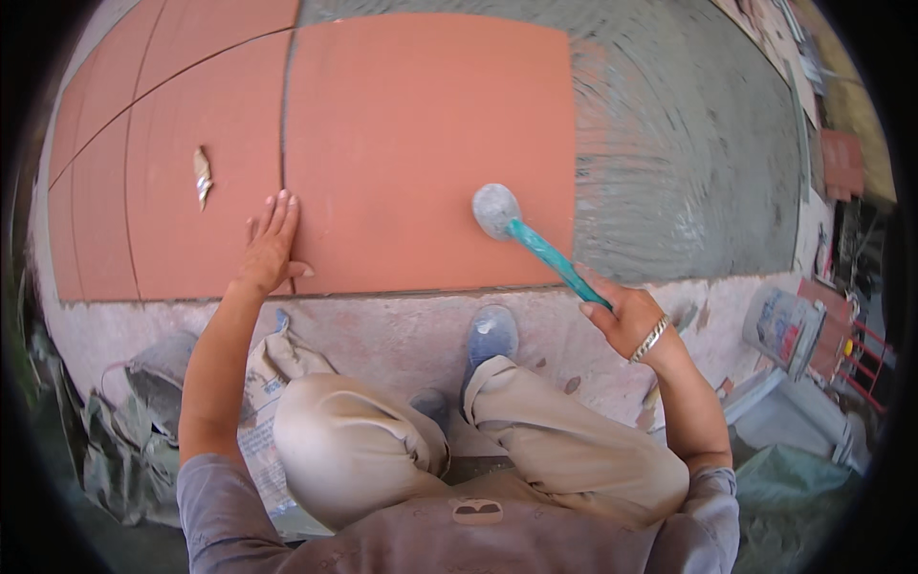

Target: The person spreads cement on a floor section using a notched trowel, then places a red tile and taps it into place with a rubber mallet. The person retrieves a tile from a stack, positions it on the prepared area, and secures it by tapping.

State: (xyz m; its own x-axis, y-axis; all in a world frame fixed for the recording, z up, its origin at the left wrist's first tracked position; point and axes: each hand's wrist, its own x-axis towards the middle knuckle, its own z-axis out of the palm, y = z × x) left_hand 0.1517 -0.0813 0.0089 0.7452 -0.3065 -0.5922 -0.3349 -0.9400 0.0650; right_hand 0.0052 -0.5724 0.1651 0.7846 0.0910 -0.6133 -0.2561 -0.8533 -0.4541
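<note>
My right hand (626, 316) is wrapped round the teal handle of a rubber mallet (550, 256). Its pale grey round head is over the lower right part of a large terracotta-coloured tile (430, 124); whether it touches the surface I cannot tell. With fingers stretched out, my left hand (273, 244) lies flat at the dark joint between this tile and the neighbouring tile (206, 115) on the left. On that neighbouring tile rests a small crumpled brown and silvery scrap (203, 178).
Wet grey mortar (688, 163) with ridged marks spreads right of the large tile. A bucket (782, 330) and a grey tub (794, 416) stand at the right. Near my left leg are a printed sack (263, 450) and a dark bucket-like container (161, 378).
</note>
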